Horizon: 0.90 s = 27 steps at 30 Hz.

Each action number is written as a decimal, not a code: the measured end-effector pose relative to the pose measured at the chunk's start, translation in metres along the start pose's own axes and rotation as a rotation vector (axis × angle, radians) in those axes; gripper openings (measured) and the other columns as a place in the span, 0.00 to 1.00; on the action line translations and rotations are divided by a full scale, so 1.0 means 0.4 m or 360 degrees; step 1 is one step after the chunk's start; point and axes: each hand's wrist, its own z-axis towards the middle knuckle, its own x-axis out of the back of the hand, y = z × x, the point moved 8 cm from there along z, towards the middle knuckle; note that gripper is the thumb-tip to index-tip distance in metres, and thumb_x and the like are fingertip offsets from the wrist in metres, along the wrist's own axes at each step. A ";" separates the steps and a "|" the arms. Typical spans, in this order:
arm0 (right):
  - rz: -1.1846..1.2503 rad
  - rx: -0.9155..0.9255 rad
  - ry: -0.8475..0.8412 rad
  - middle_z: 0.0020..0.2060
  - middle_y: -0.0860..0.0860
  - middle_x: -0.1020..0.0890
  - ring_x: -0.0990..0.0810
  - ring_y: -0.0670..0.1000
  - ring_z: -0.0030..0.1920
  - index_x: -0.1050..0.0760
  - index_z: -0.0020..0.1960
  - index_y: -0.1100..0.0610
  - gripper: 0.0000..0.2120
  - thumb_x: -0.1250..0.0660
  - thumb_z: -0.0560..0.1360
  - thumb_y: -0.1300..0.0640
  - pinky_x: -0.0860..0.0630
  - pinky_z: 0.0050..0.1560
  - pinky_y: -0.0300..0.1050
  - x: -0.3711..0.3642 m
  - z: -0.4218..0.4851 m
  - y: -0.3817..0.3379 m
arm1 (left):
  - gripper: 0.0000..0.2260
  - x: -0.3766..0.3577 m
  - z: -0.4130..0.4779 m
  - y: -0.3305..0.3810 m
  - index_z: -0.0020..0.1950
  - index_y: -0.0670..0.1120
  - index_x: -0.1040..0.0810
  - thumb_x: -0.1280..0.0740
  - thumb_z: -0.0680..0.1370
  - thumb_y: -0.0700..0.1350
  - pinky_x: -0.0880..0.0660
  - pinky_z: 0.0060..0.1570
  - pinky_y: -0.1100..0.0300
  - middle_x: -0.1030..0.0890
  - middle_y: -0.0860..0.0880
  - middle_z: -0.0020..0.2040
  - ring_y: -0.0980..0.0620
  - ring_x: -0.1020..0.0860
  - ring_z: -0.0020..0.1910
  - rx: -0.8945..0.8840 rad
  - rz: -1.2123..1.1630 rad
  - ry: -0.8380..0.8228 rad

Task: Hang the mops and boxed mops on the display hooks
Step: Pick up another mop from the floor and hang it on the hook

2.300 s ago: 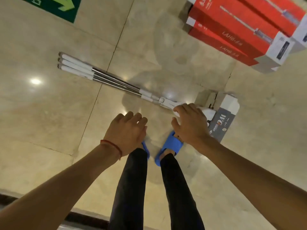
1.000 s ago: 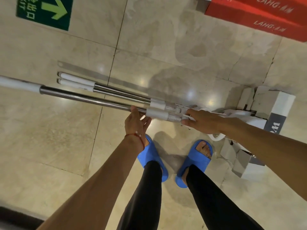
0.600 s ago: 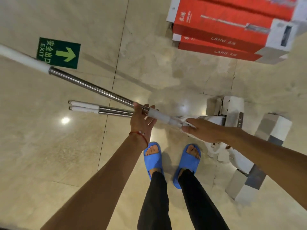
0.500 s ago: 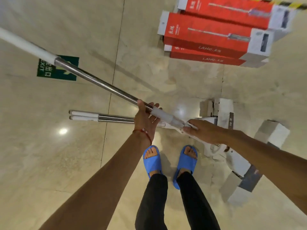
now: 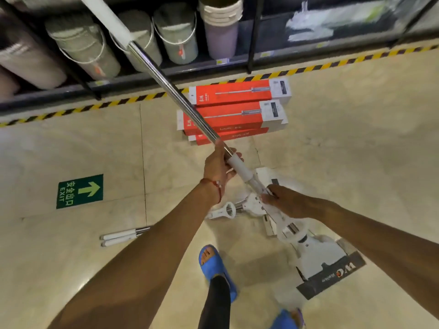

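Mop with the long steel-and-white handle point(image 5: 166, 84) is up off the floor, left hand point(image 5: 219, 166) and right hand point(image 5: 283, 201) each with a closed grip on it. No hooks visible, so nothing's hung yet. Beyond the grip: red mop boxes point(image 5: 234, 112); below it, two more white-tipped mops point(image 5: 123, 236). Stacked buckets point(image 5: 221, 27) on the shelf, contents unclear.

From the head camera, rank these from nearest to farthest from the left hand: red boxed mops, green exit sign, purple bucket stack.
From the left hand gripping the mop pole:
1. Red boxed mops, just beyond it on the floor.
2. Green exit sign, floor, off to the left.
3. Purple bucket stack, up on the shelf.
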 end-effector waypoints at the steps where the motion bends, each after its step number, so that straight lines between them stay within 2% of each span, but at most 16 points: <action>1: -0.0023 -0.0010 0.0008 0.38 0.49 0.32 0.35 0.48 0.37 0.36 0.43 0.53 0.16 0.44 0.87 0.47 0.36 0.38 0.44 0.019 -0.040 0.014 | 0.22 -0.042 -0.034 0.003 0.47 0.44 0.21 0.43 0.84 0.60 0.21 0.46 0.54 0.17 0.44 0.46 0.47 0.18 0.47 -0.0023 0.0042 -0.0021; 4: -0.0059 -0.0057 0.0024 0.41 0.52 0.29 0.33 0.50 0.40 0.33 0.46 0.55 0.15 0.43 0.86 0.46 0.33 0.42 0.49 0.078 -0.175 0.073 | 0.21 -0.172 -0.143 0.000 0.46 0.44 0.22 0.42 0.84 0.59 0.20 0.41 0.57 0.17 0.45 0.43 0.50 0.17 0.41 -0.0145 0.0151 -0.0062; 6: 0.0004 -0.0003 0.0019 0.44 0.52 0.26 0.28 0.51 0.43 0.27 0.50 0.57 0.12 0.40 0.86 0.49 0.32 0.44 0.46 0.114 -0.286 0.094 | 0.20 -0.263 -0.225 -0.010 0.45 0.45 0.22 0.42 0.85 0.58 0.21 0.37 0.60 0.17 0.46 0.41 0.54 0.18 0.35 -0.0238 0.0232 -0.0079; 7: 0.0064 0.0023 0.0054 0.44 0.51 0.24 0.26 0.52 0.44 0.24 0.53 0.59 0.09 0.35 0.84 0.53 0.30 0.46 0.45 0.140 -0.348 0.111 | 0.20 -0.304 -0.265 -0.017 0.44 0.45 0.23 0.42 0.85 0.58 0.21 0.37 0.60 0.18 0.46 0.40 0.54 0.18 0.35 -0.0283 0.0276 -0.0084; 9: 0.0284 0.0093 0.0268 0.42 0.52 0.21 0.21 0.53 0.45 0.21 0.53 0.61 0.08 0.25 0.76 0.63 0.25 0.49 0.43 0.217 -0.474 0.162 | 0.21 -0.388 -0.332 -0.025 0.43 0.45 0.23 0.42 0.85 0.59 0.22 0.39 0.57 0.18 0.45 0.40 0.49 0.20 0.37 -0.0368 0.0369 -0.0081; 10: 0.0268 0.0177 0.0423 0.44 0.53 0.18 0.20 0.54 0.48 0.20 0.55 0.61 0.09 0.25 0.77 0.65 0.23 0.53 0.44 0.264 -0.533 0.180 | 0.21 -0.430 -0.362 -0.026 0.43 0.44 0.23 0.42 0.84 0.59 0.23 0.40 0.56 0.18 0.44 0.41 0.47 0.20 0.39 -0.0414 0.0417 -0.0081; 12: 0.0168 0.0223 0.0599 0.53 0.54 0.17 0.19 0.57 0.54 0.20 0.62 0.61 0.10 0.31 0.81 0.62 0.23 0.63 0.52 0.338 -0.642 0.203 | 0.22 -0.509 -0.421 -0.029 0.42 0.44 0.22 0.41 0.85 0.59 0.24 0.40 0.56 0.18 0.43 0.40 0.46 0.20 0.39 -0.0500 0.0514 -0.0098; 13: 0.0221 0.0252 0.0686 0.55 0.53 0.18 0.19 0.55 0.54 0.20 0.64 0.60 0.11 0.33 0.83 0.60 0.24 0.65 0.53 0.373 -0.701 0.206 | 0.21 -0.551 -0.451 -0.029 0.41 0.44 0.22 0.41 0.85 0.58 0.25 0.39 0.57 0.19 0.44 0.39 0.47 0.21 0.38 -0.0551 0.0560 -0.0123; 15: 0.0295 0.0401 0.0881 0.54 0.51 0.20 0.21 0.45 0.51 0.21 0.64 0.58 0.10 0.35 0.84 0.61 0.26 0.60 0.47 0.445 -0.820 0.200 | 0.20 -0.626 -0.504 -0.036 0.40 0.46 0.22 0.40 0.85 0.55 0.26 0.37 0.59 0.19 0.46 0.37 0.49 0.22 0.36 -0.0643 0.0685 -0.0158; 17: 0.0461 0.0533 0.1072 0.55 0.51 0.19 0.21 0.43 0.50 0.22 0.61 0.55 0.08 0.34 0.84 0.61 0.28 0.56 0.41 0.517 -0.922 0.197 | 0.20 -0.694 -0.540 -0.046 0.39 0.47 0.21 0.38 0.84 0.56 0.25 0.39 0.60 0.19 0.48 0.36 0.49 0.22 0.36 -0.0725 0.0819 -0.0217; 19: 0.0586 0.0580 0.1162 0.56 0.49 0.20 0.22 0.49 0.55 0.24 0.64 0.51 0.09 0.35 0.84 0.55 0.29 0.56 0.37 0.588 -1.016 0.184 | 0.20 -0.770 -0.583 -0.043 0.39 0.47 0.20 0.38 0.83 0.59 0.24 0.46 0.54 0.18 0.48 0.38 0.47 0.21 0.39 -0.0809 0.0978 -0.0294; 20: 0.0632 0.0609 0.1208 0.57 0.48 0.21 0.23 0.50 0.58 0.26 0.67 0.50 0.12 0.36 0.84 0.52 0.29 0.57 0.39 0.627 -1.059 0.172 | 0.20 -0.805 -0.601 -0.040 0.40 0.48 0.20 0.39 0.83 0.60 0.24 0.49 0.51 0.17 0.49 0.40 0.47 0.21 0.41 -0.0840 0.1069 -0.0320; 24: 0.0684 0.0695 0.1331 0.64 0.46 0.26 0.26 0.49 0.66 0.36 0.80 0.53 0.24 0.40 0.86 0.48 0.31 0.65 0.42 0.775 -1.185 0.112 | 0.20 -0.927 -0.652 -0.029 0.44 0.48 0.19 0.40 0.84 0.60 0.25 0.49 0.55 0.17 0.52 0.40 0.49 0.20 0.42 -0.0956 0.1403 -0.0430; 26: 0.0728 0.0789 0.1323 0.66 0.46 0.26 0.27 0.48 0.67 0.38 0.80 0.51 0.24 0.42 0.86 0.45 0.30 0.70 0.47 0.847 -1.212 0.073 | 0.22 -0.980 -0.656 -0.032 0.46 0.49 0.18 0.39 0.79 0.66 0.21 0.55 0.48 0.15 0.50 0.44 0.46 0.17 0.47 -0.0930 0.1493 -0.0540; 27: 0.0769 0.0825 0.1308 0.64 0.46 0.24 0.25 0.49 0.65 0.35 0.77 0.51 0.22 0.43 0.86 0.44 0.29 0.71 0.50 0.887 -1.215 0.059 | 0.23 -1.009 -0.653 -0.032 0.46 0.50 0.18 0.40 0.77 0.68 0.21 0.58 0.45 0.14 0.49 0.45 0.45 0.16 0.49 -0.0925 0.1555 -0.0598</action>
